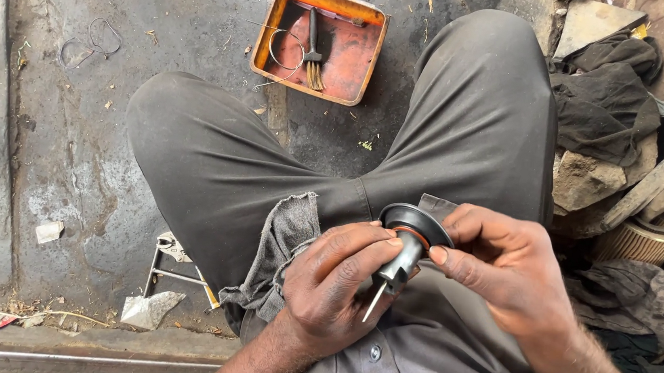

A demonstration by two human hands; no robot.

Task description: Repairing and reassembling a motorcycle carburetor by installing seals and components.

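A small grey metal part (407, 246) with a round black rubber rim at its top and a thin needle pointing down is held over my lap. My left hand (335, 280) grips its metal body from the left, thumb near the rim. My right hand (507, 264) touches it from the right, with thumb and fingertips at the black rim. A grey rag (281, 246) lies on my left thigh under my left wrist.
An orange metal tray (366, 48) with a small brush (313, 55) and a wire ring sits on the concrete floor ahead. Dark rags (604, 95), stones and a round pleated filter (642, 239) lie at the right. Paper scraps and a small metal frame (173, 273) lie at the left.
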